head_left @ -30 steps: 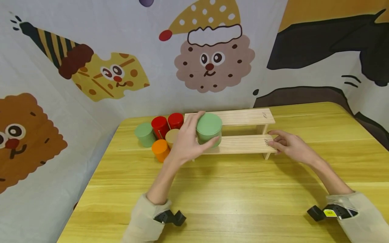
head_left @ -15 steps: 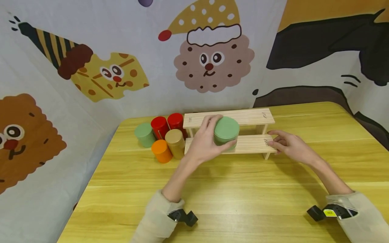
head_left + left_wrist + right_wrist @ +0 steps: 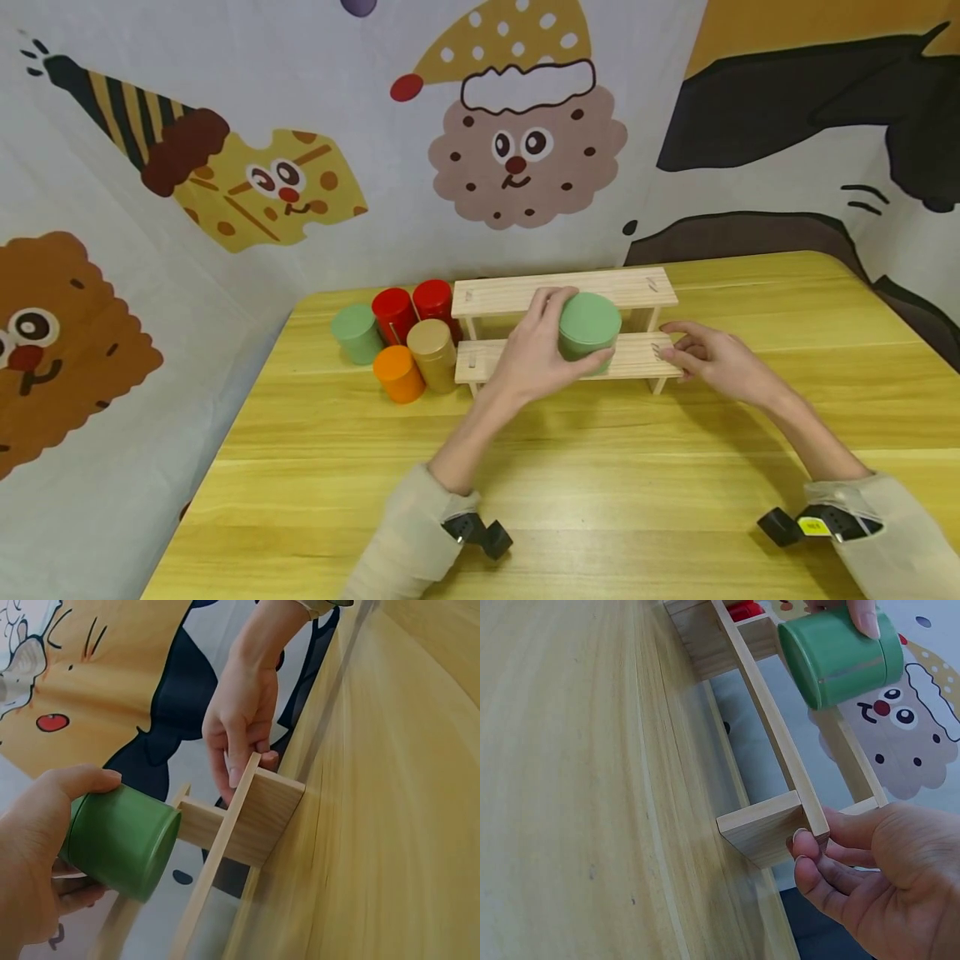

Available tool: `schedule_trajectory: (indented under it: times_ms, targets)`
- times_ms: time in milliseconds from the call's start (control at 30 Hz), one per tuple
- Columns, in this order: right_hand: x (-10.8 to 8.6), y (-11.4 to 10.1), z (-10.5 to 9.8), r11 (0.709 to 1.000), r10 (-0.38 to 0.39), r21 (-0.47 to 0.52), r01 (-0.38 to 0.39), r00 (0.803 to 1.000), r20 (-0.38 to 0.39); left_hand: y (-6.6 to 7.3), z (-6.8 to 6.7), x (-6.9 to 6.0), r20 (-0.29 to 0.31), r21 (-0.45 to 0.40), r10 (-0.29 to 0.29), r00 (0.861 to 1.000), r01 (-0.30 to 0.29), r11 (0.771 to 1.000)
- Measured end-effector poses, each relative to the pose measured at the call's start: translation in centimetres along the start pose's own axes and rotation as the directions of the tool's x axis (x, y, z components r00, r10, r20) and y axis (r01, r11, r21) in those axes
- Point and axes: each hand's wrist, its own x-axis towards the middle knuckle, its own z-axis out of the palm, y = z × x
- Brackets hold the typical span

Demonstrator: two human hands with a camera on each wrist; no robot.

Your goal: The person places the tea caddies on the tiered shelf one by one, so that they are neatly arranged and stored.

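Observation:
My left hand (image 3: 534, 354) grips a green lidded canister (image 3: 590, 323), thumb on one side and fingers on the other. Both wrist views show a gap between the canister (image 3: 124, 844) and the lower step of a two-step wooden shelf (image 3: 641, 357), so it hangs above that step. With thumb and fingertips, my right hand (image 3: 720, 364) pinches the right end of the lower board; the right wrist view shows this hand (image 3: 877, 874) curled around the board's corner. The shelf stands on the wooden table.
Left of the shelf stand two red canisters (image 3: 393, 315), a gold canister (image 3: 432, 354), an orange canister (image 3: 399, 373) and another green canister (image 3: 357, 335). A cartoon-printed cloth (image 3: 405, 192) hangs behind the table (image 3: 600, 492).
My left hand has carried the green canister rightward along the shelf, from near its left end to right of its middle. The right hand has stayed on the board's end.

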Motion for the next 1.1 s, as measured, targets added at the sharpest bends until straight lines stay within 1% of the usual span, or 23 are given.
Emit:
schedule_trajectory:
  times_ms: [167,300,567,867,1100]
  targets:
    - [0.0,0.1,-0.1,1.000,0.003,-0.004,-0.003,1.000,0.001,0.4,0.9,0.5,0.002,0.009,0.012,1.000,-0.012,1.000]
    - [0.0,0.0,-0.1,1.000,0.006,-0.012,-0.006,1.000,-0.004,0.7,1.6,0.8,0.004,0.012,0.038,0.999,-0.038,0.999]
    - [0.0,-0.1,-0.2,1.000,0.008,-0.008,-0.008,1.000,0.002,1.4,2.8,1.5,0.017,0.055,0.056,0.998,-0.057,0.997]
    - [0.0,-0.1,-0.1,1.000,0.002,-0.013,-0.002,1.000,0.000,1.4,4.0,2.1,0.035,0.118,0.070,0.997,-0.074,0.990]
    - [0.0,-0.1,-0.2,1.000,0.010,0.003,-0.010,1.000,0.007,1.5,4.8,2.5,0.024,0.125,0.088,0.996,-0.091,0.988]
